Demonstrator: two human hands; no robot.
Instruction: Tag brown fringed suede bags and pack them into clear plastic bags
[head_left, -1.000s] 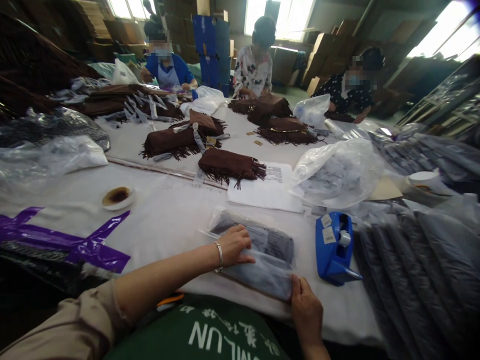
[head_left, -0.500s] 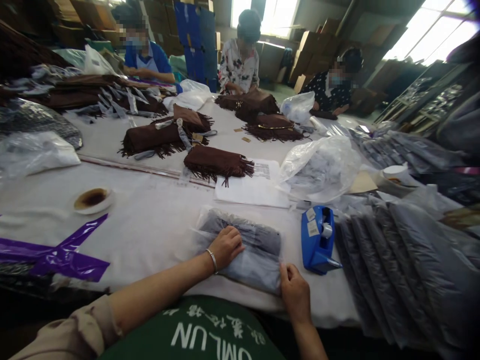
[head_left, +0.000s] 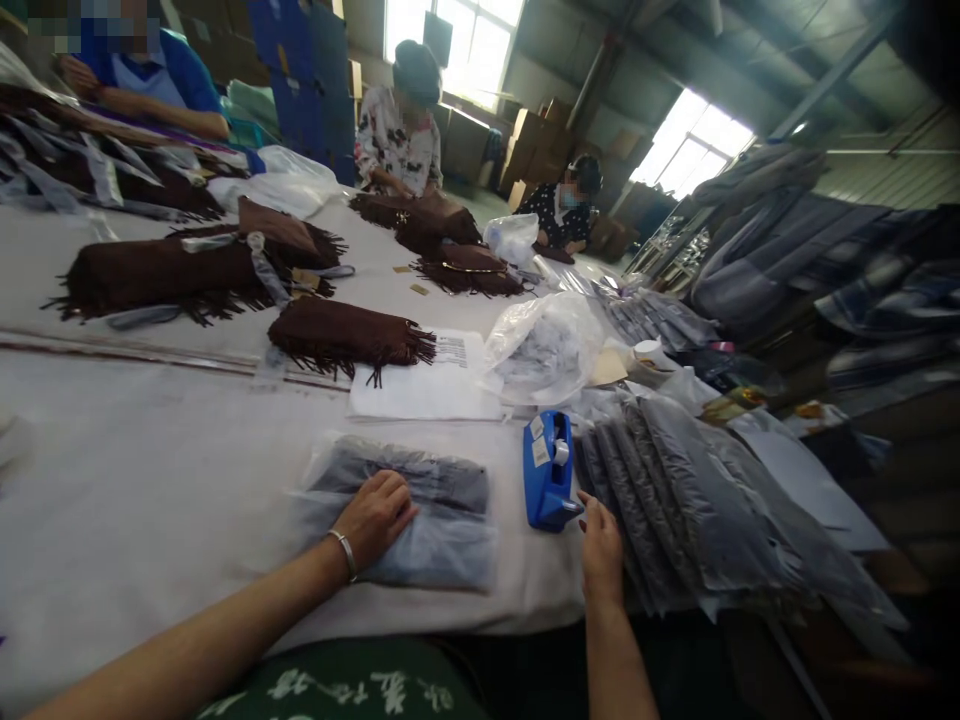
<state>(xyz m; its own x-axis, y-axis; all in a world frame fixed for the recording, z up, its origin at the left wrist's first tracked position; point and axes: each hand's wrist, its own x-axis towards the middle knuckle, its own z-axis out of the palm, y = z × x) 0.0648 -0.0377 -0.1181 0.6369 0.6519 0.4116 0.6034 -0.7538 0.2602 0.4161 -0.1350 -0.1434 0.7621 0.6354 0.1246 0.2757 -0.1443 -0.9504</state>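
A folded grey cloth item in a clear plastic bag [head_left: 442, 545] lies flat on the table in front of me. My left hand [head_left: 379, 515] rests on top of it, fingers bent and close together, pressing the bag's film down. To the right stands a blue tape dispenser [head_left: 546, 480] with a roll in it. My right hand [head_left: 601, 540] is at the dispenser's front tip, index finger and thumb apart on either side of it. Whether they touch the tape end is too small to tell.
Grey bagged packets [head_left: 675, 490] lean in a row on the right. Beyond my hands are white paper sheets [head_left: 420, 400], a brown fringed bag [head_left: 345, 335] and a plastic bag of wrappings [head_left: 544, 350]. Several co-workers sit across the table, one in a floral shirt [head_left: 397, 140].
My right hand has left the edge of the bagged cloth and moved right to the tape dispenser's tip. My left hand stays on the bag. The view has turned right.
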